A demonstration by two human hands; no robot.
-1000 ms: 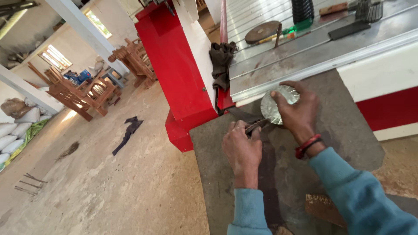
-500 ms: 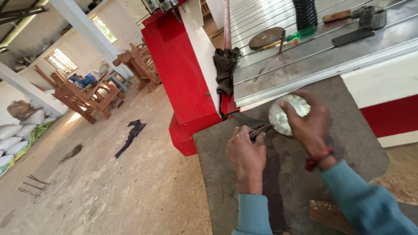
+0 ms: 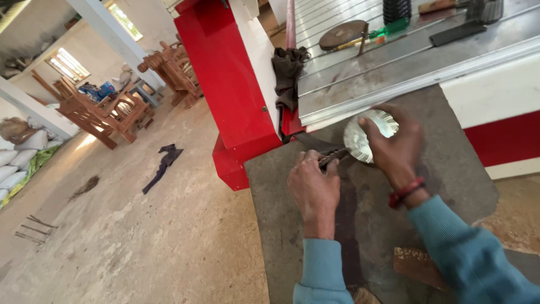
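Head view looks down at two bare hands over a grey slab (image 3: 450, 169) in the lower right of the frame. The right hand (image 3: 396, 149) lies on top of a round shiny metal disc (image 3: 360, 138), with its fingers spread and curled over the rim, so it has hold of the disc from above. The disc sits right of the centre, at the upper edge of the slab, just below the metal counter (image 3: 394, 67). The left hand (image 3: 312, 183) is closed into a fist around a dark metal tool (image 3: 332, 155), possibly a wrench or pliers; the view is not sharp enough to tell which. The tip of this tool touches the left side of the disc. Both arms wear teal blue sleeves, and a red band (image 3: 406, 191) is on the right wrist.

On the counter in the upper right lie a dark round grinding disc (image 3: 343, 35), a green-handled tool (image 3: 388, 28) and a flat dark bar (image 3: 457, 32). A dark cloth (image 3: 288, 73) hangs over the left end of the counter, beside the red machine frame (image 3: 225, 84). In the upper left stand wooden chairs (image 3: 107, 110), and a dark rag (image 3: 163, 163) lies on the concrete floor (image 3: 140, 242).
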